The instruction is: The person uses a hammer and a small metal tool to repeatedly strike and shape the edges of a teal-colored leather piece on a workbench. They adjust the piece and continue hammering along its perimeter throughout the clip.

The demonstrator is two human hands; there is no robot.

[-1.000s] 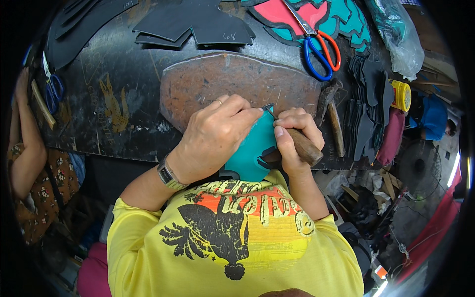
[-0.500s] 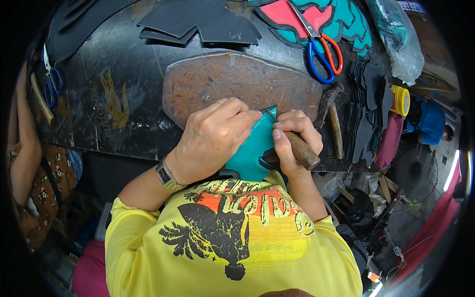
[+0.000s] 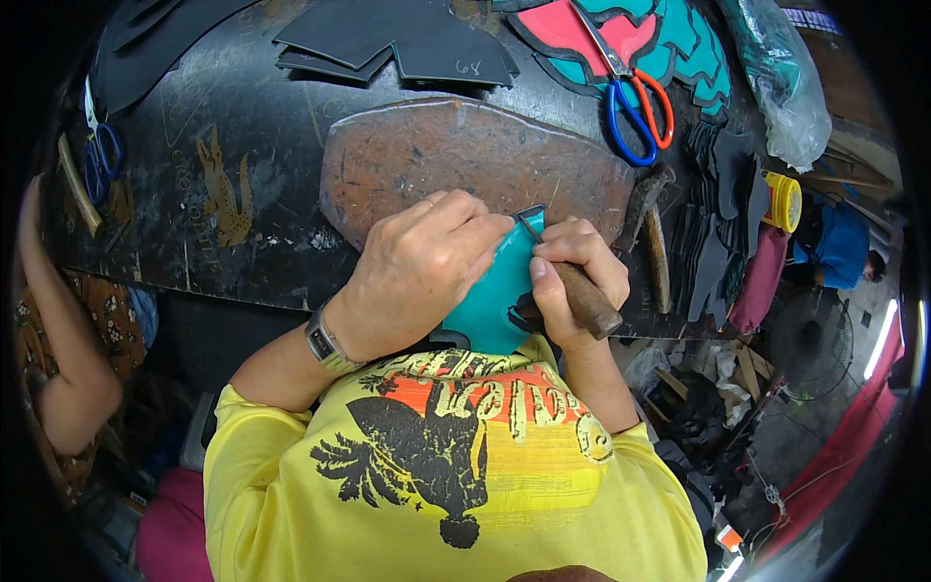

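teal piece pinned and under the blade at the stone's near edge

at the near edge of the dark, scuffed workbench (image 3: 242, 116), on the front rim of a flat reddish-brown stone slab with a rounded outline (image 3: 465, 155): teal leather-like cut piece, curved, with a dark trimmed border (image 3: 490, 301). lies half on the slab, lower end hanging off the bench toward the yellow printed shirt (image 3: 436, 466).

left hand (image 3: 417, 276): pressed flat on the teal piece from the left, fingers together and pointing right, fingertips ending just short of the blade. wristwatch on that wrist.

right hand (image 3: 572, 276): closed tight around a brown wooden-handled knife (image 3: 587, 301), thumb along the handle, thin blade running up and left to the piece's upper corner. handle end points down and right.

key relation: long axis of the teal piece runs from upper right to lower left, roughly in line with the blade; the worked edge lies between the two hands, right hand touching it by the blade, left hand holding the body of the piece just beside. blade tip itself too small to judge.

elsewhere on the bench: scissors with one blue and one orange handle loop (image 3: 635, 107) on teal and pink cut shapes, black cut sheets at the far edge, a hammer just right of the slab. another person's forearm at the left rim.
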